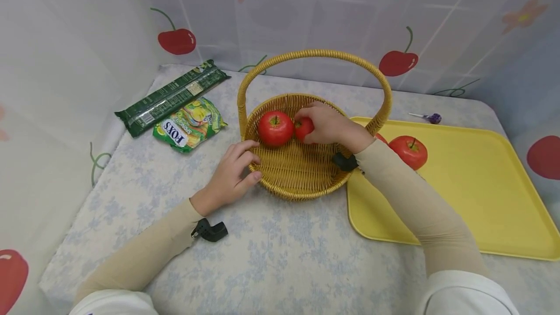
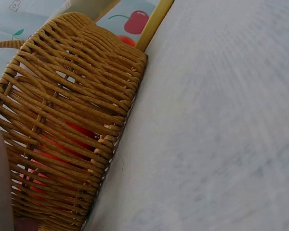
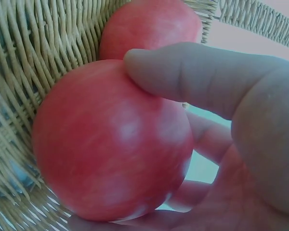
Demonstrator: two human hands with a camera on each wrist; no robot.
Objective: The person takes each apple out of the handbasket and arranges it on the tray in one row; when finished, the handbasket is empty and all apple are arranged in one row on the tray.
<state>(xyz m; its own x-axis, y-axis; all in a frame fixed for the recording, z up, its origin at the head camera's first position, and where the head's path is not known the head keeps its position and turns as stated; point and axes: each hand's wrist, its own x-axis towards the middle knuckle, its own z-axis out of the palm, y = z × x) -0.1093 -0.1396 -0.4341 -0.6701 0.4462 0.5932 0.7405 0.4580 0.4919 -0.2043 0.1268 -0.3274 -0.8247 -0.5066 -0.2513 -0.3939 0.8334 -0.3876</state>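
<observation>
Inside the wicker basket (image 1: 288,174), my right hand (image 1: 325,123) holds a red apple (image 3: 113,144) between thumb and fingers, close to the woven wall. Another apple (image 1: 275,129), stem upward, sits just left of it in the basket; it also shows behind the held one in the right wrist view. My left hand (image 1: 232,174) is at the basket's near left rim, its fingers loosely bent and fingertips right at the edge. From the left wrist, the basket's outer side (image 2: 72,96) fills the view, with red fruit showing through the weave.
A yellow tray (image 1: 472,193) lies on the right with an apple (image 1: 409,152) and another partly hidden behind the right forearm. A lollipop (image 1: 430,117) lies beyond it. On the left are a long green packet (image 1: 172,96) and a FOX'S candy bag (image 1: 190,124). The basket's tall handle (image 1: 315,53) arches overhead.
</observation>
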